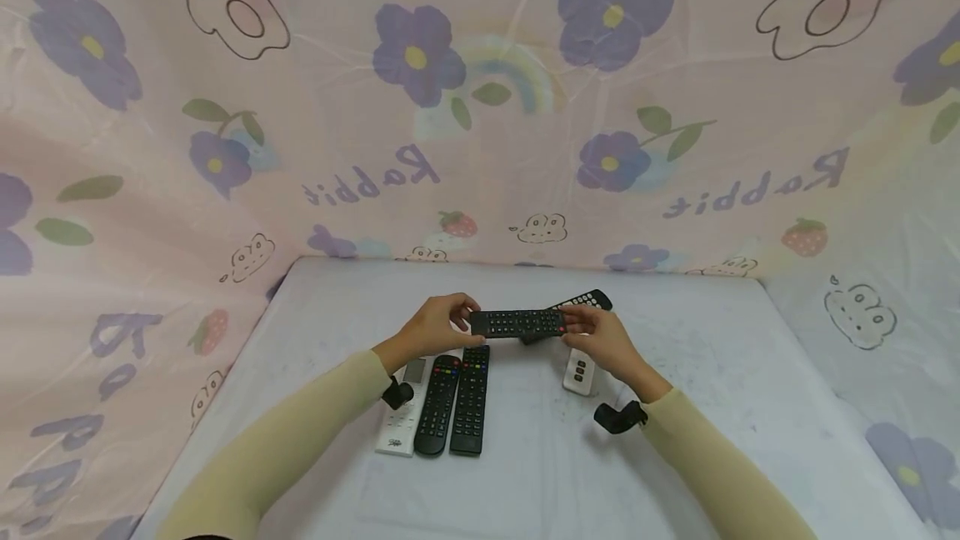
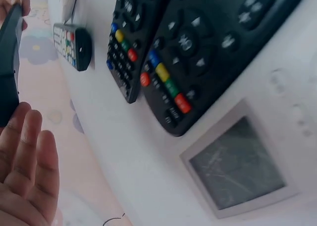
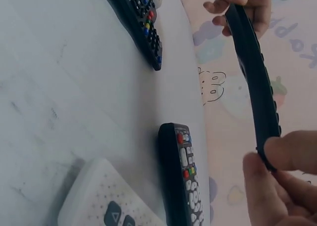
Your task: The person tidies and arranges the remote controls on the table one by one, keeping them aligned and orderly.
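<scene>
Both hands hold a black remote control sideways above the table. My left hand pinches its left end between thumb and fingers. At the other end, by a red button, my right hand pinches it. The right wrist view shows this remote edge-on, with the thumb and fingertips of the right hand on its near end. In the left wrist view the fingers of the left hand lie against the remote, partly out of frame.
Left on the table, a white remote with a screen and two black remotes lie side by side. Behind the held remote lies a black remote with white buttons. A small white remote lies below the right hand.
</scene>
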Motion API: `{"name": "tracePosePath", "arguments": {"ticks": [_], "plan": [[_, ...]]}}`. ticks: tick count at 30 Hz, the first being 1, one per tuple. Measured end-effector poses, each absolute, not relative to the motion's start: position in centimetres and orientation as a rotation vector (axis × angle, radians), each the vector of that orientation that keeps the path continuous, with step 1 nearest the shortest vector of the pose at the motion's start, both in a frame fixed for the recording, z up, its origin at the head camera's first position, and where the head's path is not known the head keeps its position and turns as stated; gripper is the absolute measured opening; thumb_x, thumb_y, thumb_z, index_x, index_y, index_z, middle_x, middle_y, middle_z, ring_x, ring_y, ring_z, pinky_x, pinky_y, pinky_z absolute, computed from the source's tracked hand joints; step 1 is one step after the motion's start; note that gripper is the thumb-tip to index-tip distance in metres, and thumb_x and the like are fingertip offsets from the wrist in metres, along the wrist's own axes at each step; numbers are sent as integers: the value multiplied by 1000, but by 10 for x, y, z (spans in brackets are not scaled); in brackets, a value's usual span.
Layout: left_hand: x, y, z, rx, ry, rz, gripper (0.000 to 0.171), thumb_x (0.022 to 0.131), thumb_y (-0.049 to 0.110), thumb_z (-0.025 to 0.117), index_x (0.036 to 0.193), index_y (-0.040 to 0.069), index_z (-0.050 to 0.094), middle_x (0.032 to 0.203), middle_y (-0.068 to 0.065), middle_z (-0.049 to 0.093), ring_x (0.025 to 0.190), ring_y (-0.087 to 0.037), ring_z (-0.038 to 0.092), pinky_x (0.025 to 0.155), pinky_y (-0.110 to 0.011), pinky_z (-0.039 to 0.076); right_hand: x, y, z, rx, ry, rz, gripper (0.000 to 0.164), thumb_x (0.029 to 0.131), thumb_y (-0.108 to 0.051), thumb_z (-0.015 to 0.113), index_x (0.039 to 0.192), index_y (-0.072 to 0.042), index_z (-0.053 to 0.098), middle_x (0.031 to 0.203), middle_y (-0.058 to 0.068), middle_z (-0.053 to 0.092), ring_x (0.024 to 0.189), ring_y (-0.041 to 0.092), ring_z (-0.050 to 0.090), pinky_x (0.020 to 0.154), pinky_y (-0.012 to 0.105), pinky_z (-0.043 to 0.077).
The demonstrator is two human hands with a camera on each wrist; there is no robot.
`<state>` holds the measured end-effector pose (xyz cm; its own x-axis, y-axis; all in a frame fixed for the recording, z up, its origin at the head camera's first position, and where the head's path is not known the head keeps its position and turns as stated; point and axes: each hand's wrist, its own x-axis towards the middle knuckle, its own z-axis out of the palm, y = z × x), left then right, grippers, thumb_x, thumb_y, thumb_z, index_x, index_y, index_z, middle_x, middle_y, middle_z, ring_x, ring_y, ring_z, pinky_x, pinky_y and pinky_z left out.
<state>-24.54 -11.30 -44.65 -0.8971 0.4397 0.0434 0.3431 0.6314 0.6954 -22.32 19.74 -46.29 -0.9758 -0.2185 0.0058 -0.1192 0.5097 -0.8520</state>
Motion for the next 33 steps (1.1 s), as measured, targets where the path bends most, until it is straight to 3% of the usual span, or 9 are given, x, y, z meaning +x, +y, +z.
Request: {"name": "tracePosePath", "arguments": {"ticks": [10,17,22,33], "plan": [[-215,-115,-448,578,2707,1201,45,75,28,81,114,15,62,94,4,66,87,-14,64,72,-29,52,-231,190,-464,-376,2650,-1460,43,85,-2,66,128,-3,59,121,20,62,96,24,64,75,28,54],[-186,-106,-450,458,2845,1167,46,70,40,83,108,21,64,89,8,67,75,-6,61,63,-24,48,-238,187,-471,-422,2652,-1430,42,84,1,64,125,-3,60,116,17,64,92,19,64,73,25,52],[-171,-101,-456,457,2982,1111,44,68,42,84,104,22,65,82,9,67,68,-3,58,57,-21,44,-240,186,-473,-492,2640,-1427,40,83,2,64,123,-1,62,116,20,65,96,26,65,72,25,53],[-138,-91,-476,299,3058,1074,47,64,50,85,97,23,65,76,14,64,68,1,55,56,-18,40,-243,178,-480,-654,2589,-1334,40,83,4,63,122,-5,65,119,18,65,98,27,67,72,24,55]]}}
